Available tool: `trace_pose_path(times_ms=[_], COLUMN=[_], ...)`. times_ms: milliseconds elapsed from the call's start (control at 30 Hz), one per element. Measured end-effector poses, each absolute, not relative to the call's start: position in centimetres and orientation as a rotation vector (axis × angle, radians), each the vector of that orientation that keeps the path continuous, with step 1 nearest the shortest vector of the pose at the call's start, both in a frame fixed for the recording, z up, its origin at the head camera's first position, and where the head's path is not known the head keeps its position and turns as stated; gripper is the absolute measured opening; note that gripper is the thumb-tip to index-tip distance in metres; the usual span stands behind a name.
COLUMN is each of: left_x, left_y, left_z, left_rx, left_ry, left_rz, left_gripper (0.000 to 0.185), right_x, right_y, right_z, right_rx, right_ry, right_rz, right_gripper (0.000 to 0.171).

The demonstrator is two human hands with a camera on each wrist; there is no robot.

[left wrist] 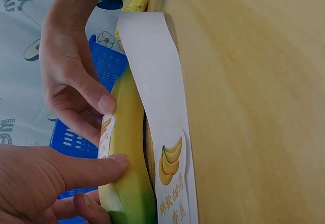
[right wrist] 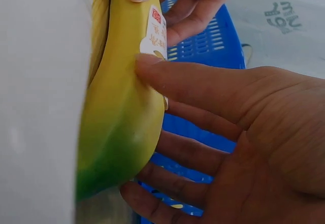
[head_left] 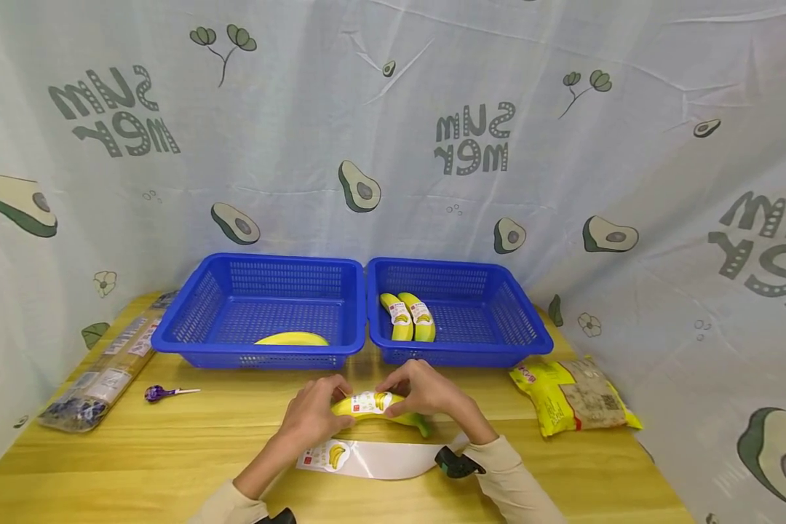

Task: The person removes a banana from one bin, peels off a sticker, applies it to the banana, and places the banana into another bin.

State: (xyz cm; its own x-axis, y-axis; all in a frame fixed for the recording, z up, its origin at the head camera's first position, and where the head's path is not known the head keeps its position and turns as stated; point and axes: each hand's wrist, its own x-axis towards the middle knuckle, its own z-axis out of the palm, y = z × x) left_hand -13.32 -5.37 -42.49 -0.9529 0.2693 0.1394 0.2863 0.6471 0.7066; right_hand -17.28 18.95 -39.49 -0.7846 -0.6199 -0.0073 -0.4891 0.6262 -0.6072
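A yellow banana (head_left: 406, 419) with green at its ends lies crosswise on the table between both hands. A white sticker (head_left: 370, 402) printed with bananas is on its upper side. My left hand (head_left: 311, 415) grips the banana's left part, thumb on the near side. On the right part, my right hand (head_left: 426, 393) holds it between thumb and fingers, the thumb at the sticker's edge in the right wrist view. A pale backing strip (left wrist: 152, 66) bearing another banana sticker (left wrist: 171, 163) lies just in front of the banana, partly under the right wrist.
Behind the hands stand two blue baskets: the left basket (head_left: 255, 349) holds a partly hidden banana (head_left: 292, 339), the right basket (head_left: 465, 355) two stickered bananas (head_left: 402, 331). A yellow packet (head_left: 573, 397) lies right; a lollipop (head_left: 160, 393) and a long clear-wrapped package (head_left: 108, 378) lie left.
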Motion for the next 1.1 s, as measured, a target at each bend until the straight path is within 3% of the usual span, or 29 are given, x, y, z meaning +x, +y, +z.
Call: trace_pose_path(times_ms=[400, 933, 1100], left_x=[-13.2, -12.7, -12.7], left_y=[-5.4, -4.7, -4.8], left_z=[-41.8, -40.9, -40.6], left_rx=[-0.530, -0.602, -0.587], left_ry=[-2.760, -2.640, -2.596], left_rz=[-1.189, -1.168, -1.164], left_gripper=[0.042, 0.048, 0.046], right_x=[-17.5, -17.3, -17.3], right_y=[19.1, 19.3, 20.0], right_z=[-39.1, -38.1, -37.6], right_rx=[-1.084, -1.143, -1.053], right_ry=[2.517, 2.419, 2.412], right_rz=[-0.960, -1.055, -1.096], right_gripper=[0.032, 0.024, 0.026])
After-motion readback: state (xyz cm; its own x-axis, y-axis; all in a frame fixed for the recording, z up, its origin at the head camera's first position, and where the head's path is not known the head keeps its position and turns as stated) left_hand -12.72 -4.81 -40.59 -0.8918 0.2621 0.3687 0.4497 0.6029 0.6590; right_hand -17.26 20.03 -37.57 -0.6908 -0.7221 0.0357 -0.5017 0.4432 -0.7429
